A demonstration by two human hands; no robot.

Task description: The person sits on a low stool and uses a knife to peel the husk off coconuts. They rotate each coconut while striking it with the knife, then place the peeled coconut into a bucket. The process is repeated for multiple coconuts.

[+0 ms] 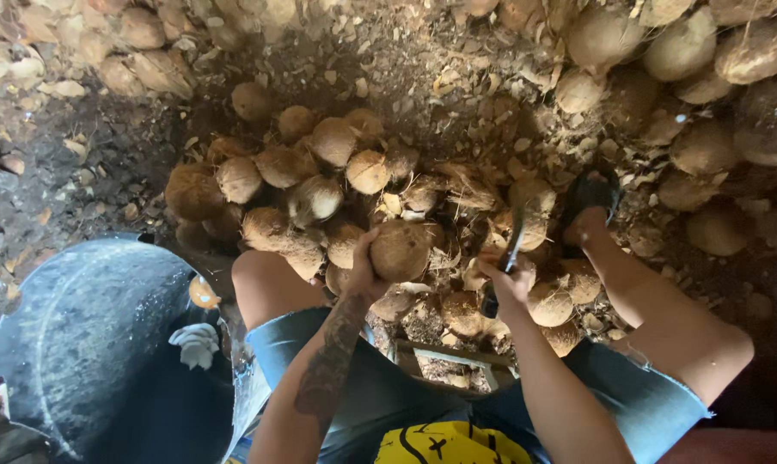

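The left hand (364,273) is grasping a husked coconut (400,250) at frame centre, fingers wrapped around its 9 o'clock side. The right hand (509,288), at the coconut's 3 o'clock, is clenching a dark-handled blade (502,268). Judged best practice: keeping the left fingers clear of the blade's path while steadying the coconut above the pile (320,185).

Site type: a rough coconut-processing yard or shed, not a home or shop. Evidence: husked brown coconuts (320,185) lie heaped on a bare dirt floor (105,180) (littered with husk chips and fibre). More coconuts (698,51) bank up beyond and right of that heap. A large dark tub (79,344) stands left of it.
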